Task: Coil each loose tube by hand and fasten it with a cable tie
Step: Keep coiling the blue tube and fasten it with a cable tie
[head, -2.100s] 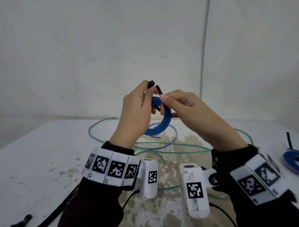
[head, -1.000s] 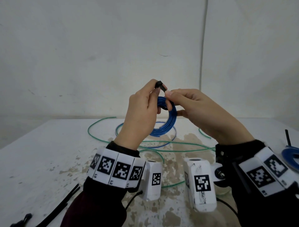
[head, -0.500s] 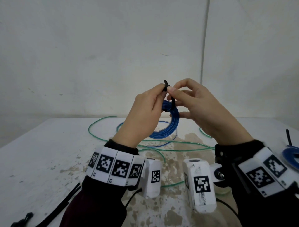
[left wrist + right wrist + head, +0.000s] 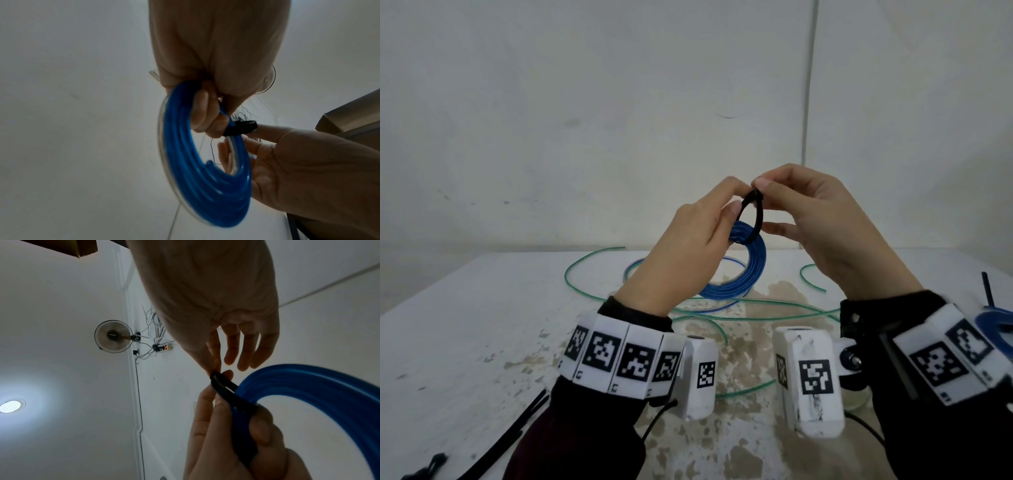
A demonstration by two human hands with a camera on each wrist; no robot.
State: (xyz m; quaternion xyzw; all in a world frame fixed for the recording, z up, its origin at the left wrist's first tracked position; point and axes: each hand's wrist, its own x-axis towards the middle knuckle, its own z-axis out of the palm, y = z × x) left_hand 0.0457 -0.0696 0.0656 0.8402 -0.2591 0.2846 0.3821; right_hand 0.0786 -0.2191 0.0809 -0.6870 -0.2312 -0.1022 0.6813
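Blue coil (image 4: 751,265): held up above the table (image 4: 465,325), standing on edge, hanging down.
Cable tie (image 4: 755,219): a loose loop round the coil's top, pointing up.
Left hand (image 4: 688,253): fingers curled round the coil.
Right hand (image 4: 825,226): thumb and first finger pinch the tie's top; other fingers spread loose.

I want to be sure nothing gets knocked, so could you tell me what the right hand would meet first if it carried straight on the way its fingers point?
The right hand points left, at the cable tie it pinches. Right behind the tie are the left hand's fingertips, so those probably come first; depth is unclear.
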